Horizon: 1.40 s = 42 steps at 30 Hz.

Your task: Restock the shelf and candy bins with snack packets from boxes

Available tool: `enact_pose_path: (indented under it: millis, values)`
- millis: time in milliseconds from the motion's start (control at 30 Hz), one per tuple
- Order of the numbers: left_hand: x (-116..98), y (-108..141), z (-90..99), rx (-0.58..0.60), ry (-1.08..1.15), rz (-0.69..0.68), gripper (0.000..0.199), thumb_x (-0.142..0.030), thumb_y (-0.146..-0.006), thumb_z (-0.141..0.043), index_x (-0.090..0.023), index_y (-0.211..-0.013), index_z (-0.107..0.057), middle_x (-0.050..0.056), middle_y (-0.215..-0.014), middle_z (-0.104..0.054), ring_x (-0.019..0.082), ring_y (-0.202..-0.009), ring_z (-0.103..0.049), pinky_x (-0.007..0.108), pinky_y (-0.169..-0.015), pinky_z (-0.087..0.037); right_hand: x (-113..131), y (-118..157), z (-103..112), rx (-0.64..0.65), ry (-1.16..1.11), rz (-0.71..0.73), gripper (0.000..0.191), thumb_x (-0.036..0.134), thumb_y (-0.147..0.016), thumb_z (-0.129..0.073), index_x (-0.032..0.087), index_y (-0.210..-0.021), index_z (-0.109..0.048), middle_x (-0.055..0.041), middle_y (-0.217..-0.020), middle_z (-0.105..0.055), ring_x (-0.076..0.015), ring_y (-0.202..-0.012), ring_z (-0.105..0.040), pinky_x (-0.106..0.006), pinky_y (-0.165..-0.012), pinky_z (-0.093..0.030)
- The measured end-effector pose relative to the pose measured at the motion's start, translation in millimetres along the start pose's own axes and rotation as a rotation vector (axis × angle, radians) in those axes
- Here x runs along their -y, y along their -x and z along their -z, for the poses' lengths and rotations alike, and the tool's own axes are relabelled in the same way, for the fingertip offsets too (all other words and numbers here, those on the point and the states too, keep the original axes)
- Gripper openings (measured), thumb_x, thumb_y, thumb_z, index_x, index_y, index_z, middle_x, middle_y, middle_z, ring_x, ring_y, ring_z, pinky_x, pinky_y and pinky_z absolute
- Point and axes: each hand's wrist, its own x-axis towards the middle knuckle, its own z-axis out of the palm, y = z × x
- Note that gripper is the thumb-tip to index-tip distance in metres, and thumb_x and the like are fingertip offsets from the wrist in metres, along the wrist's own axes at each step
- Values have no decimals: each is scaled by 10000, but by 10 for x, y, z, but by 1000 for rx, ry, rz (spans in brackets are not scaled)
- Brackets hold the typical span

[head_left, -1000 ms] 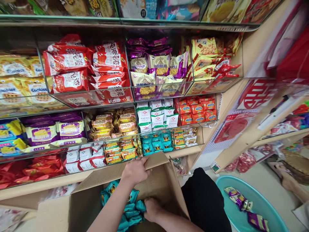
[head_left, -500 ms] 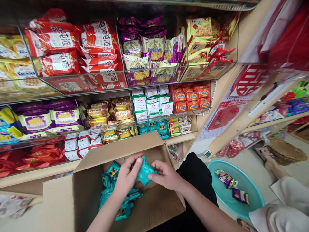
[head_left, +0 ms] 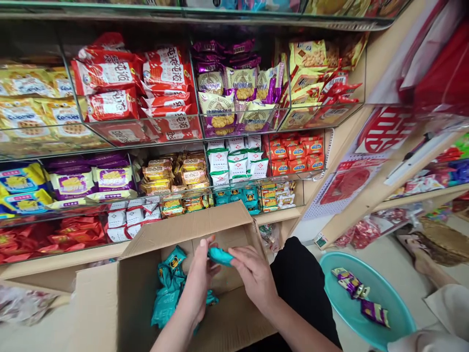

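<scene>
Between my two hands, over an open cardboard box point(head_left: 234, 305), is a small teal snack packet point(head_left: 221, 256). My left hand point(head_left: 200, 278) has its fingers around the packet's left end. At the other end, my right hand point(head_left: 252, 274) pinches it between thumb and fingers. The packet is turned nearly edge-on, so little of its face shows. Several more teal packets point(head_left: 164, 305) lie loose in the left part of the box, partly covered by my left forearm.
Behind the box rise shelves with clear dividers, holding red packets point(head_left: 110, 73), purple biscuit packets point(head_left: 220, 110) and white-green packets point(head_left: 238, 164). To the right, a teal basin point(head_left: 339, 305) with a few purple packets stands on the floor. Another person's light clothing point(head_left: 449, 308) shows at the right edge.
The held packet has been tipped from showing its broad face to nearly edge-on, and both hands have turned with it. The whole view has shifted slightly, with the shelves now lower and further right.
</scene>
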Motion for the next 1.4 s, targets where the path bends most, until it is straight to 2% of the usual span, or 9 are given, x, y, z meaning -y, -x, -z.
enact_pose_path:
  millis: [133, 267, 400, 633, 767, 967, 1067, 1233, 1400]
  values:
    - [-110, 65, -14, 123, 89, -6, 498, -350, -700, -514, -287, -1181, -401, 50, -1312, -399, 209, -978, -562, 299, -707, -495, 51, 61, 57, 67, 61, 96, 230, 266, -780, -545, 314, -988, -631, -30, -1074, -595, -203, -1032, -495, -393, -900, -374]
    - [-120, 85, -27, 202, 29, -204, 558, -255, -708, -490, -343, -1231, -318, 2, -1410, -257, 261, -1164, -429, 302, -737, -512, 54, 45, -23, -136, -303, -411, 370, 440, -762, -532, 257, -1084, -542, -73, -1059, -558, -190, -929, -537, -337, -756, -454]
    - [-108, 90, -61, 277, 100, -243, 541, -233, -723, -520, -324, -1226, -343, 23, -1383, -316, 250, -1224, -352, 336, -876, -461, 74, -55, -64, 7, -691, -720, 364, 505, -701, -577, 190, -881, -548, -19, -769, -565, -120, -636, -528, -219, -491, -426]
    - [-23, 23, -66, 336, 5, -141, 621, -338, -738, -544, -292, -1289, -260, 53, -1326, -416, 218, -1135, -460, 335, -896, -445, 6, -57, 6, -91, -508, -476, 247, 415, -728, -590, 173, -769, -561, 22, -706, -546, -88, -641, -494, -193, -565, -399]
    - [67, -11, -38, 328, -142, -221, 596, -367, -758, -516, -266, -1287, -261, 61, -1343, -390, 213, -1189, -404, 332, -940, -406, -29, -44, 84, -1, -477, -461, 251, 399, -708, -615, 178, -819, -569, 5, -755, -597, -117, -711, -541, -226, -648, -421]
    - [-148, -310, 213, 186, -954, -695, 476, -367, -783, -458, -275, -1244, -384, 44, -1361, -358, 207, -1265, -281, 403, -1051, -217, -179, -443, 546, -322, -347, -312, 280, 369, -674, -644, 185, -863, -551, -27, -852, -630, -151, -793, -574, -288, -746, -435]
    - [-278, -630, 355, 137, -1330, -688, 664, -414, -670, -574, -275, -1281, -354, 66, -1396, -291, 278, -1286, -210, 464, -1033, -199, -467, -793, 807, -490, -241, -248, 310, 391, -631, -650, 179, -822, -528, -29, -838, -622, -147, -761, -570, -283, -717, -433]
    - [-308, -983, 412, 330, -1595, -524, 567, -330, -702, -529, -291, -1254, -402, 76, -1185, -545, 226, -1055, -519, 345, -884, -383, -1049, -1292, 913, -315, 130, -295, 330, 466, -610, -566, 159, -713, -502, -14, -658, -579, -137, -594, -516, -254, -556, -394]
    - [-303, -1008, 373, 319, -1639, -534, 500, -379, -738, -459, -285, -1229, -439, 82, -1078, -598, 235, -952, -562, 350, -820, -410, -1334, -1696, 633, -159, 290, -272, 265, 404, -619, -546, 147, -681, -534, -3, -624, -570, -124, -566, -493, -226, -526, -359]
